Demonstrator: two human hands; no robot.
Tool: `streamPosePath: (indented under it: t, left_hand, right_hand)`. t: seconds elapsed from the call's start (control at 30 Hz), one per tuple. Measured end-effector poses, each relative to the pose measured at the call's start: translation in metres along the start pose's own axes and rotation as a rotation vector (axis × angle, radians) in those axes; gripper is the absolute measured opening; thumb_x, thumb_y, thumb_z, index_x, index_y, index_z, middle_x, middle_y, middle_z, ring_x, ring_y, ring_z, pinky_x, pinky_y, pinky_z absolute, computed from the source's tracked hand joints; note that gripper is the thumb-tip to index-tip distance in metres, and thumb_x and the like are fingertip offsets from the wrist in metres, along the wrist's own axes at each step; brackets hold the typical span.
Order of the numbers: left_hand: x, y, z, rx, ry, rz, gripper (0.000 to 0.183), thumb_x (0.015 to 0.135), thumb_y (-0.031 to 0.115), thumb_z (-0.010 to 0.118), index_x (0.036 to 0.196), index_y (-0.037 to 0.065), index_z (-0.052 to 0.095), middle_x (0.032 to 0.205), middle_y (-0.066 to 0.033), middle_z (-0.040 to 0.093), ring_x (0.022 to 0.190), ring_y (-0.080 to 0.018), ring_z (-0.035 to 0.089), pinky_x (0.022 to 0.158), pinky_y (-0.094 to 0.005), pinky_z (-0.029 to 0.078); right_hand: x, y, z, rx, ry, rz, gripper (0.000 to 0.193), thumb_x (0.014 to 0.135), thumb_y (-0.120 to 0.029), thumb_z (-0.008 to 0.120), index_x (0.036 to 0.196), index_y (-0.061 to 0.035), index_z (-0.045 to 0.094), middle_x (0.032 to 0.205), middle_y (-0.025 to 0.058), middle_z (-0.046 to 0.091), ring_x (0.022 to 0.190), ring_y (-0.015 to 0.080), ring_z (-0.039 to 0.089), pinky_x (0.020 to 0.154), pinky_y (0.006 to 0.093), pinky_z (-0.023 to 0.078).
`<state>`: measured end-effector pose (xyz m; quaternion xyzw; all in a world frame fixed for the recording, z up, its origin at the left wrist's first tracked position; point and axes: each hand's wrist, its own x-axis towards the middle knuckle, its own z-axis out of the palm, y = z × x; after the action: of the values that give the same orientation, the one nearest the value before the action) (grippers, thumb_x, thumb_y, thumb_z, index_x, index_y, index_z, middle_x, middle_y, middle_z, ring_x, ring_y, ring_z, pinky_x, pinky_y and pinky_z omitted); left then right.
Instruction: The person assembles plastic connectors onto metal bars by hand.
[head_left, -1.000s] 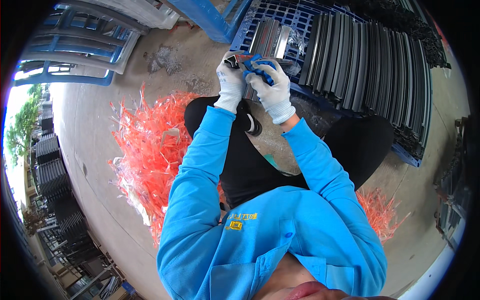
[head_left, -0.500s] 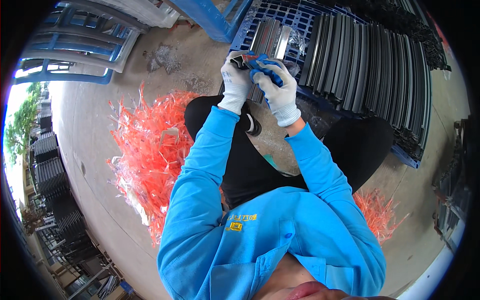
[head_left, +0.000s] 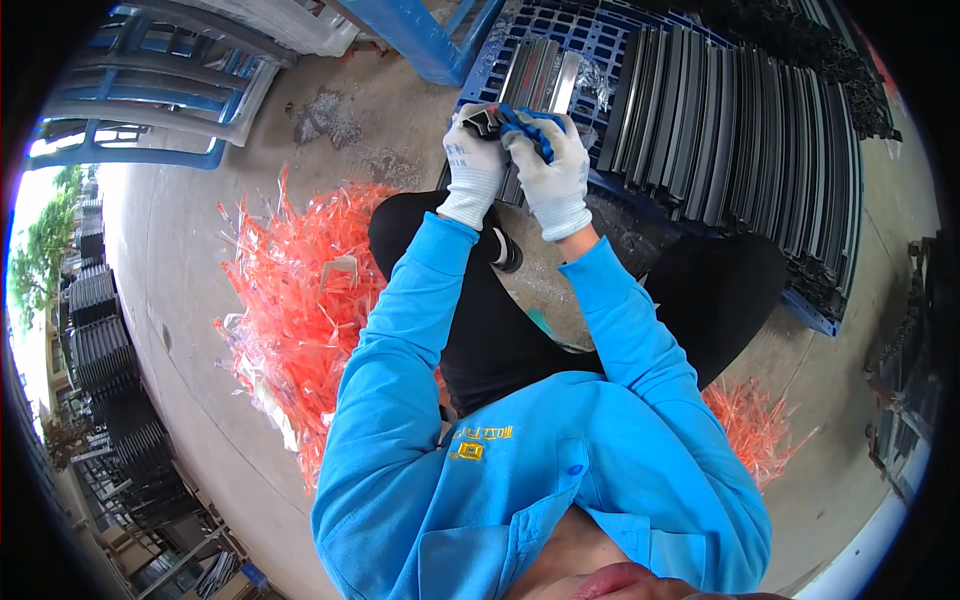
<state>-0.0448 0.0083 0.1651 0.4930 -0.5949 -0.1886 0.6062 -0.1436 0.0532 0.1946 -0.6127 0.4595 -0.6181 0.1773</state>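
Out in front of my knees, above the near edge of the blue pallet [head_left: 470, 85], both my gloved hands meet around a small dark profile piece [head_left: 484, 122]. My left hand [head_left: 474, 165] is curled shut on it, the piece poking out between thumb and forefinger at the top of the fist. My right hand [head_left: 552, 172] is closed as well, its fingers wrapped around a blue-handled tool [head_left: 524, 128] that lies just beside the dark piece, touching or nearly so; I cannot tell whether the tool's tip actually meets it. The two hands press against each other, knuckle to knuckle.

Under me is a bare concrete floor [head_left: 190, 260], stained and gritty, in an open yard with trees at the far left. A heap of orange-red plastic offcuts [head_left: 290, 290] spreads over the floor by my left leg, and a smaller patch of the same offcuts [head_left: 755, 425] lies by my right side.

The pallet carries rows of long dark metal strips [head_left: 740, 130] lying side by side, curving with the lens, and a short bundle of shinier grey strips [head_left: 540, 75] just beyond my fingers. To the upper left stands a blue metal rack [head_left: 150, 100], and stacks of dark crates [head_left: 100, 340] line the left edge.
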Motion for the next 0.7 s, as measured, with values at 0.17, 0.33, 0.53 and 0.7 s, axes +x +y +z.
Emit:
streamPosePath:
  t: [0.17,0.33,0.53,0.7]
  left_hand:
    - [-0.001,-0.003,0.000,0.017,-0.016,-0.012,0.028,0.063,-0.005,0.065,0.090,0.002,0.060,0.079,-0.0098,0.064,0.070,-0.0190,0.060,0.067,-0.0281,0.049]
    - [-0.005,-0.004,-0.009,-0.178,-0.131,-0.119,0.039,0.062,-0.007,0.064,0.100,0.002,0.058,0.088,-0.0092,0.065,0.075,-0.0188,0.060,0.074,-0.0279,0.049]
    - [0.000,-0.004,-0.027,-0.298,-0.338,-0.076,0.054,0.062,-0.008,0.067,0.114,0.000,0.052,0.103,-0.0110,0.063,0.090,-0.0196,0.060,0.086,-0.0274,0.047]
    - [-0.008,-0.001,-0.019,-0.371,-0.389,-0.063,0.060,0.063,-0.008,0.067,0.120,0.000,0.050,0.109,-0.0120,0.062,0.097,-0.0194,0.059,0.091,-0.0277,0.045]
  right_hand:
    - [0.008,0.009,-0.002,-0.178,-0.007,-0.043,0.017,0.077,-0.008,0.062,0.092,0.0009,0.063,0.087,0.0082,0.059,0.067,0.0164,0.055,0.060,0.0261,0.047]
    - [0.016,0.034,-0.049,0.429,-0.218,0.391,0.018,0.078,-0.011,0.063,0.092,0.0005,0.064,0.080,0.0061,0.059,0.064,0.0147,0.053,0.058,0.0248,0.046]
    - [0.019,0.011,-0.037,0.660,-0.353,0.594,0.019,0.077,-0.012,0.064,0.094,-0.0015,0.064,0.074,0.0028,0.060,0.065,0.0108,0.052,0.057,0.0216,0.043]
    - [0.007,0.004,-0.025,0.324,-0.341,0.484,0.021,0.077,-0.011,0.065,0.095,-0.0015,0.064,0.079,0.0045,0.063,0.067,0.0106,0.053,0.060,0.0202,0.043]
